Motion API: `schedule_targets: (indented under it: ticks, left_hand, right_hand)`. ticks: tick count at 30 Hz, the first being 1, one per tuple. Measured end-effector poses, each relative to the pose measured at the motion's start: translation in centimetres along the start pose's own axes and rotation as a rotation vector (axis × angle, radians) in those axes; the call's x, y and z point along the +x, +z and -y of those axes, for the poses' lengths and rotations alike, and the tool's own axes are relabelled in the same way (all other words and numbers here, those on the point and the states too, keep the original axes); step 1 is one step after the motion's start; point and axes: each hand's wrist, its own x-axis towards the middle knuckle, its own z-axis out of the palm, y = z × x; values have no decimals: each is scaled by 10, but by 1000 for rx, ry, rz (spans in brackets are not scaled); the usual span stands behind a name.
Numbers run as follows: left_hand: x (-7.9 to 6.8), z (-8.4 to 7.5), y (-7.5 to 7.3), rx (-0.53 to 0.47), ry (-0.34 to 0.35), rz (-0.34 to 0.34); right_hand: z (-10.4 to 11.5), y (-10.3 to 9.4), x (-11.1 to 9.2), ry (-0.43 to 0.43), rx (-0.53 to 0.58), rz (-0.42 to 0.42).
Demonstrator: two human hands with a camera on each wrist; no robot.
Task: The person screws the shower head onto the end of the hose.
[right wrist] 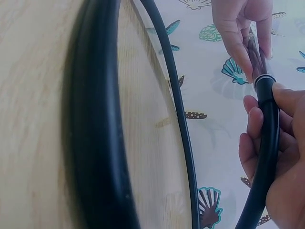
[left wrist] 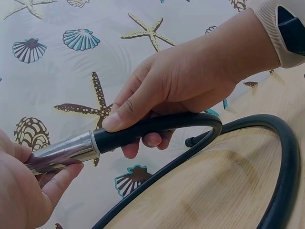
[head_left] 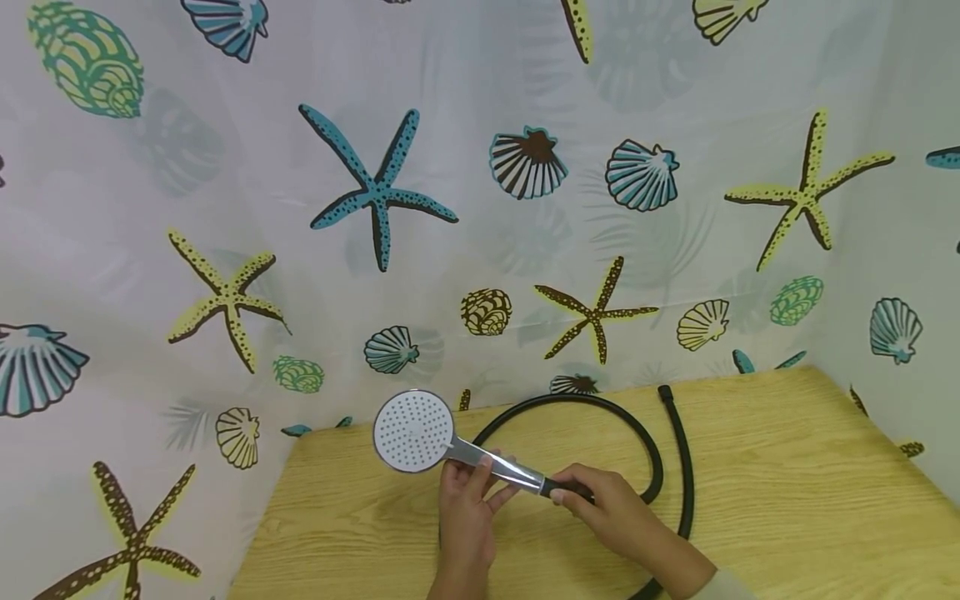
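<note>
A shower head (head_left: 413,431) with a round white, dotted face and a chrome handle (head_left: 517,475) is held up over the table in the head view. My left hand (head_left: 467,508) grips the chrome handle below the round face. At the handle's lower end, my right hand (head_left: 611,508) pinches the black end of a shower hose (left wrist: 128,135), thumb on top and fingers underneath. Hose end and handle meet at a chrome rim (right wrist: 263,78) in the right wrist view. From the right hand the black hose runs off in loops over the wood.
The wooden table (head_left: 772,467) lies under both hands. The hose's free end (head_left: 665,393) points toward the back edge, right of a wide loop. Behind and beside the table hangs a pale curtain (head_left: 450,100) printed with starfish and shells.
</note>
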Motion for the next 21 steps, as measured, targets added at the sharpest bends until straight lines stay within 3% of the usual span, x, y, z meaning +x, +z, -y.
schedule_targets:
  ticks: [21]
  left_hand:
    - [1,1,-2,-8,-8,-2]
  right_hand:
    - [-2,1,-1,20,17,29]
